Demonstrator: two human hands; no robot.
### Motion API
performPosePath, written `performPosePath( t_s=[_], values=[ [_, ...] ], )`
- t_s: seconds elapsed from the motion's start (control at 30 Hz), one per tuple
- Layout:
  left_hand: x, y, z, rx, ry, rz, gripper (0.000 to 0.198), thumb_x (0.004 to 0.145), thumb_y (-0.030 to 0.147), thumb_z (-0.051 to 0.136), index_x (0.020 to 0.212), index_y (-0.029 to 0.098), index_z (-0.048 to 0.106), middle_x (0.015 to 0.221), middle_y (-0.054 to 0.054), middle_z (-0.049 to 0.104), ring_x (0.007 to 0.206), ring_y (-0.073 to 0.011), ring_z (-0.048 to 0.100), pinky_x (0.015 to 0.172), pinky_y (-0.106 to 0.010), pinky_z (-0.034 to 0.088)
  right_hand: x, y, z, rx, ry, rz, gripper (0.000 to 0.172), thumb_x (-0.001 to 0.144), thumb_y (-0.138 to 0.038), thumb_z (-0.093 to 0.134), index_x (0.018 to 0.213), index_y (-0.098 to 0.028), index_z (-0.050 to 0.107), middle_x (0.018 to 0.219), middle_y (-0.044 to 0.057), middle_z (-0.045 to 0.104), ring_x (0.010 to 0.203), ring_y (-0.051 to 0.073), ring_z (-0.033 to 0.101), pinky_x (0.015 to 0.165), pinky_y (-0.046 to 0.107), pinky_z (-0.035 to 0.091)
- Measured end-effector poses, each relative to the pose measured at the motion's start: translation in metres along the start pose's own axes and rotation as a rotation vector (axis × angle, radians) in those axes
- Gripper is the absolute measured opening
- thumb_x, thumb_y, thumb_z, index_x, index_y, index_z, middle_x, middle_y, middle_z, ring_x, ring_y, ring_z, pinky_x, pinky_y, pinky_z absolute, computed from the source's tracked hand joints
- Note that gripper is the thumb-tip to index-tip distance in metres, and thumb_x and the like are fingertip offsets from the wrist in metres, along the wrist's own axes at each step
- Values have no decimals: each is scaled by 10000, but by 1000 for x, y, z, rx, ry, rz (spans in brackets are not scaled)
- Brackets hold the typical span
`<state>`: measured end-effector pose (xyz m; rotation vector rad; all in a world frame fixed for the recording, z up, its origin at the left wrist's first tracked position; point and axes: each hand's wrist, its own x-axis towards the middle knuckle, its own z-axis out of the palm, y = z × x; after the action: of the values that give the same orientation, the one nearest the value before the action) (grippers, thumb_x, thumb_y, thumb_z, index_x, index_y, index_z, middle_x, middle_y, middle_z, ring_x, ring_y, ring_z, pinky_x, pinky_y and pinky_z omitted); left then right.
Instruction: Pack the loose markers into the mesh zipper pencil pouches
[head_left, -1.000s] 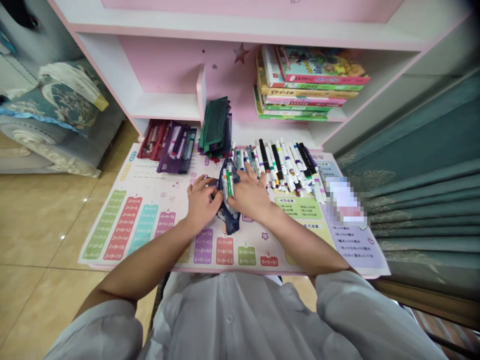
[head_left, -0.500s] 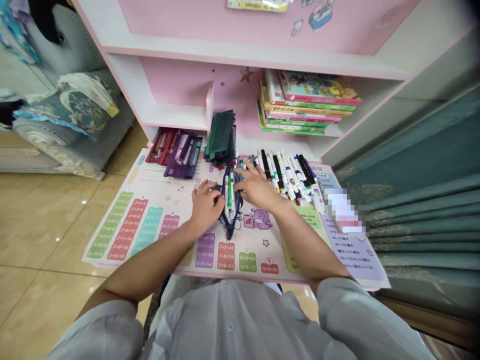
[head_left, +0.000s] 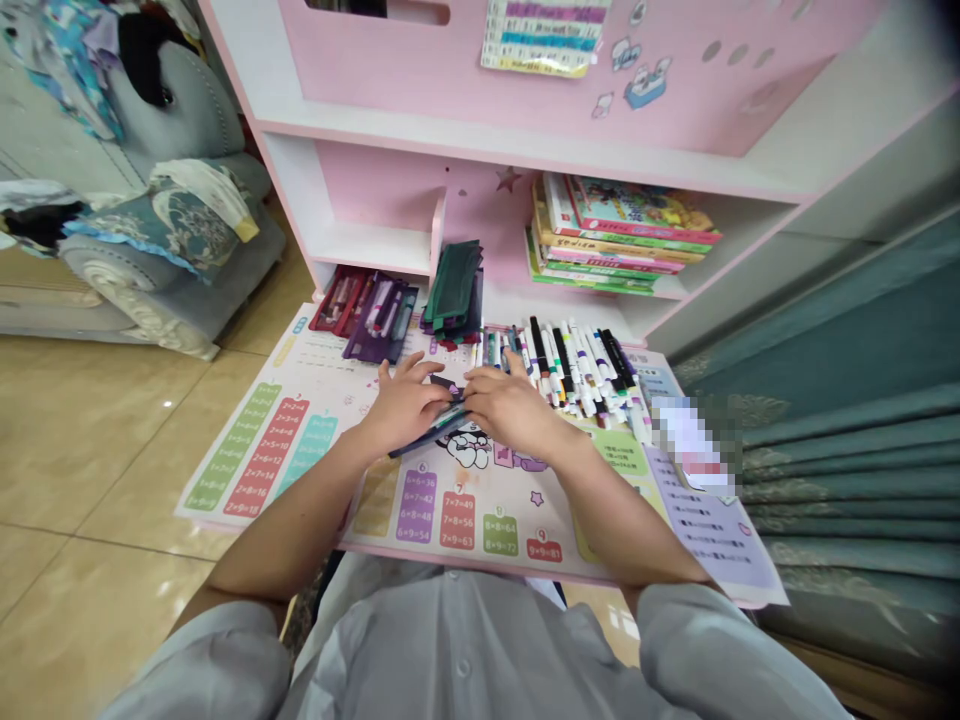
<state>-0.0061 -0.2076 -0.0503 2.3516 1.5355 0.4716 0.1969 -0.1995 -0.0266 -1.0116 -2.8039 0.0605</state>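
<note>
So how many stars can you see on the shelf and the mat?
2. One pink star is on the back wall of the shelf, and one purple star is printed on the times-table mat. More could be hidden under the markers.

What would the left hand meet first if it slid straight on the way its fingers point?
The left hand would probably reach the purple pencil case first, though depth is hard to judge.
</note>
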Motion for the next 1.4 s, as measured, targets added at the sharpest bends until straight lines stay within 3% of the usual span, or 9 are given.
performPosePath(
  t_s=[0.1, 0.27, 0.37, 0.47, 0.7, 0.9, 1.07, 1.27, 1.4],
  values=[
    [-2, 1, 3, -7, -34, 25, 181, 909, 209, 612, 912, 290, 774, 1389, -64, 603, 1453, -379, 336, 1080, -792, 175, -4, 2, 7, -4, 18, -2, 159, 921, -175, 604, 861, -162, 750, 888, 58, 728, 991, 225, 649, 1186, 596, 208],
    [-2, 1, 0, -64, -38, 20, 149, 891, 382, 666, 913, 273, 765, 1393, -71, 597, 1439, -377, 351, 1110, -775, 121, -23, 11, 23, 10, 143, -14, 186, 921, -205, 610, 796, -205, 747, 831, 35, 715, 943, 209, 626, 1179, 574, 213],
    [0, -4, -6, -78, -94, -9, 400, 715, 544, 804, 999, 266, 753, 1457, -96, 545, 1438, -421, 338, 1128, -767, 115, -35, 19, 31, 45, 219, 50, 199, 926, -226, 610, 789, -216, 753, 831, 34, 721, 940, 214, 618, 1173, 578, 212],
    [5, -11, -12, -38, -165, -47, 624, 543, 543, 894, 1077, 263, 732, 1456, -124, 544, 1431, -453, 339, 1142, -759, 129, -42, 28, 35, 102, 217, 124, 192, 918, -251, 632, 770, -221, 751, 825, 30, 725, 920, 216, 619, 1157, 581, 232],
    [14, -27, -8, -81, -117, -70, 172, 656, 324, 827, 751, 243, 708, 1329, -67, 655, 1385, -380, 441, 1172, -726, 143, -45, 39, 41, 169, 136, 292, 113, 872, -237, 697, 769, -212, 739, 877, 38, 736, 949, 241, 630, 1089, 582, 316],
    [15, -48, 15, -274, 57, -91, 239, 676, 403, 817, 751, 222, 680, 1278, -103, 688, 1314, -347, 539, 1192, -667, 202, -40, 40, 34, 179, 56, 343, 84, 862, -238, 704, 795, -199, 735, 911, 52, 730, 992, 257, 632, 1081, 584, 318],
    [7, -53, 18, -393, 147, 14, 223, 753, 409, 756, 717, 215, 651, 1246, -108, 706, 1332, -304, 536, 1171, -566, 338, -34, 41, 21, 232, -19, 320, 147, 846, -279, 718, 726, -195, 702, 833, 26, 696, 916, 220, 630, 1031, 517, 363],
    [1, -52, 25, -435, 134, 17, 204, 738, 362, 771, 667, 214, 651, 1202, -97, 723, 1295, -282, 573, 1111, -489, 460, -32, 38, 16, 189, -106, 317, 136, 833, -264, 734, 730, -193, 681, 834, 31, 683, 940, 246, 622, 1030, 561, 352],
    [1, -52, 34, -426, 147, 3, 204, 742, 347, 778, 647, 214, 657, 1189, -70, 729, 1294, -281, 572, 1104, -489, 461, -32, 28, 16, 177, -22, 333, 121, 799, -276, 781, 801, -195, 691, 970, 55, 706, 999, 271, 638, 1043, 567, 367]
  ],
)
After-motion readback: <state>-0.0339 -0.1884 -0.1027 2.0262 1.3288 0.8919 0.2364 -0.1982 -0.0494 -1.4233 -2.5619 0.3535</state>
